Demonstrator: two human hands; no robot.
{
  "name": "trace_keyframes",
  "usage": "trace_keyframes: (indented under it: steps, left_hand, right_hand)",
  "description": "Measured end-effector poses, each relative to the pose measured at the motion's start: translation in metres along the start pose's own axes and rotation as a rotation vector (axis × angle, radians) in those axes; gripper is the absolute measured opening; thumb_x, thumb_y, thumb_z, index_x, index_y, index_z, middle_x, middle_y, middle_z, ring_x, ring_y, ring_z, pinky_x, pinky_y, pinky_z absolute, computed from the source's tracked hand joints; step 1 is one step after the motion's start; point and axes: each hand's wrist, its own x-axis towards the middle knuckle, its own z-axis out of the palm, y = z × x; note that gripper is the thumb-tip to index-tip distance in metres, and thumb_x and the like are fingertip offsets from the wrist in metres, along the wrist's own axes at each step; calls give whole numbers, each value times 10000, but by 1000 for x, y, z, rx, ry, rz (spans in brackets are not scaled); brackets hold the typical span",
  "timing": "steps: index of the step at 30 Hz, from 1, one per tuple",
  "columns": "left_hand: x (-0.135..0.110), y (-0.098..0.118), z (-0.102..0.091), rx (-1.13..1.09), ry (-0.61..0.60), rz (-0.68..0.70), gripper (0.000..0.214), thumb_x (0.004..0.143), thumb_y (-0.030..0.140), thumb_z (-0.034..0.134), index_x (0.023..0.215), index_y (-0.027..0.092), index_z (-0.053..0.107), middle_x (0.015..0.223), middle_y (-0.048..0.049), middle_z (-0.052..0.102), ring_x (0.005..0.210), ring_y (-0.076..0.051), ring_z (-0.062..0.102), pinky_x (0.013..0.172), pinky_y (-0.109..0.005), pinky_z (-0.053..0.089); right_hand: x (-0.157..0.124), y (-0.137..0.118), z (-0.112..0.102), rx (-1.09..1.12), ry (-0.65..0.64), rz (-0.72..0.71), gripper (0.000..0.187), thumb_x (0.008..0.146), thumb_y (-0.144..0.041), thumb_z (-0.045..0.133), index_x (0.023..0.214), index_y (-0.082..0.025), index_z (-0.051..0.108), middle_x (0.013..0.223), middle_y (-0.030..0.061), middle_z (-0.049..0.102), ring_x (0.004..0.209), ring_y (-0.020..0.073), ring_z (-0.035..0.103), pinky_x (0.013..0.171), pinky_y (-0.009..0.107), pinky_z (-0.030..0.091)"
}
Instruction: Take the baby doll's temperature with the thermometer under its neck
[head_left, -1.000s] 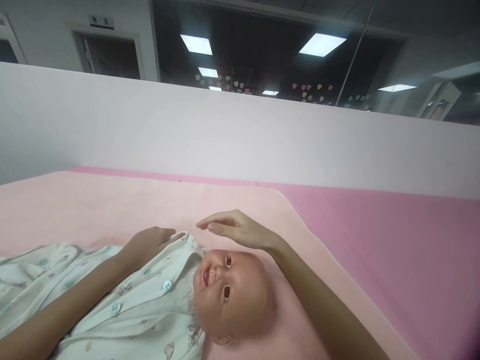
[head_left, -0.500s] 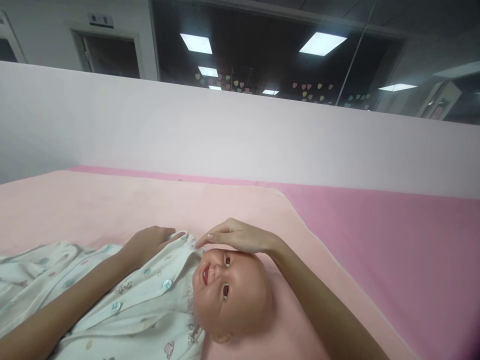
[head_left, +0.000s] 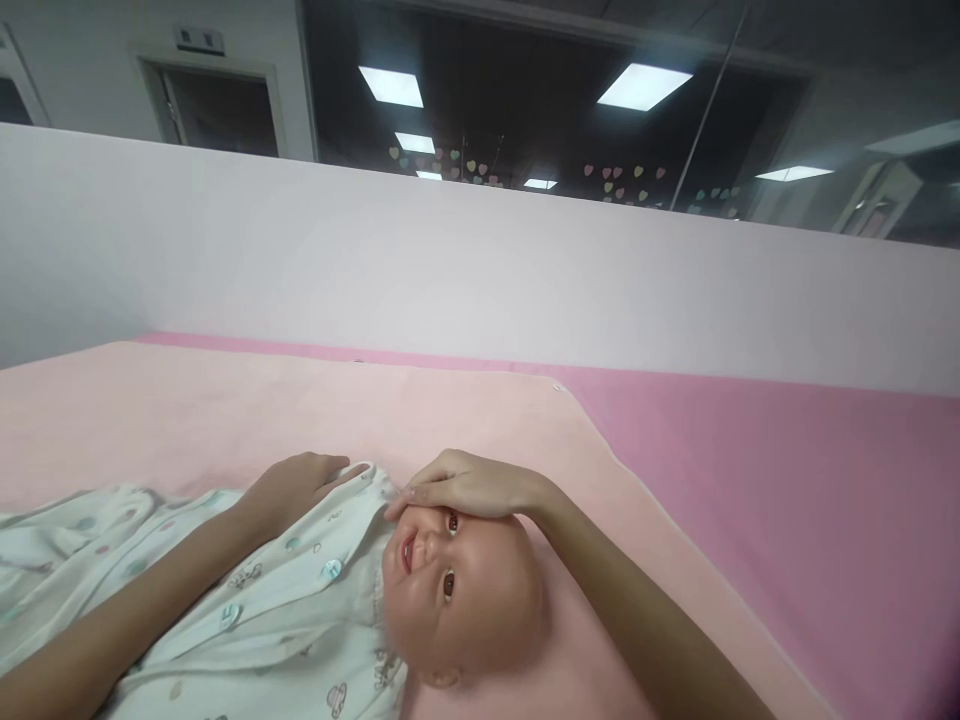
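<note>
A baby doll (head_left: 487,590) lies on its back, its bald head to the right and its face turned up towards me. It wears a white printed top (head_left: 300,590) with pale blue buttons. My left hand (head_left: 296,487) is wrapped over the far side of the top near the shoulder. Its thumb stretches along the cloth, and the other fingertips are partly hidden behind the doll. Along the far side of the head, my right hand (head_left: 465,485) lies with its fingers extended, touching the cheek beside the eye.
Under the doll is a pale peach mat (head_left: 247,400) with a light edge. A pink surface (head_left: 787,480) shows to its right. Behind stands a low white wall (head_left: 465,270), with dark glass (head_left: 525,120) bearing heart stickers above it.
My right hand has shifted slightly down and left, its fingers closer onto the doll's cheek. The head has tilted a little. My left hand has stayed in place.
</note>
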Motion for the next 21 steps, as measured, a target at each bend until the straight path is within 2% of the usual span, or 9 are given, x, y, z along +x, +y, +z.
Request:
trace_keyframes:
  steps: [3, 8, 13, 18, 21]
  left_hand:
    - [0, 0, -1, -5, -3, 11, 500, 838, 595, 279, 679, 214, 560, 690, -47, 641, 658, -217, 580, 587, -286, 333]
    - [2, -2, 0, -22, -10, 5, 509, 826, 609, 287, 699, 212, 580, 711, -59, 652, 680, -227, 594, 597, -288, 339]
    - [1, -2, 0, -18, 2, 11, 514, 823, 609, 282, 639, 203, 540, 660, -57, 632, 612, -208, 571, 563, -280, 321]
    - [0, -1, -1, -21, -15, 14, 551, 835, 627, 238, 691, 211, 570, 684, -56, 639, 652, -216, 580, 576, -282, 328]
    - [1, -2, 0, -27, -12, 22, 562, 835, 636, 230, 688, 211, 568, 682, -55, 640, 644, -216, 582, 574, -283, 326]
  right_hand:
    - [-2, -1, -1, 38, 70, -46, 260, 868, -307, 508, 991, -179, 699, 1083, 41, 664, 1079, 177, 557, 874, 237, 411]
    - [-2, -3, 2, -37, 17, 25, 271, 857, -336, 514, 975, -187, 707, 1034, 40, 680, 952, 166, 600, 753, 214, 433]
    - [-4, -6, 3, -85, 113, -10, 285, 858, -336, 498, 995, -188, 700, 1064, 46, 667, 986, 180, 585, 762, 226, 428]
    - [-3, -7, 7, -103, 84, 29, 272, 843, -342, 513, 947, -189, 712, 971, 37, 692, 889, 161, 603, 712, 220, 427]
    - [-3, -7, 9, -70, 144, 1, 282, 853, -333, 492, 977, -191, 703, 1026, 36, 677, 928, 163, 592, 724, 217, 424]
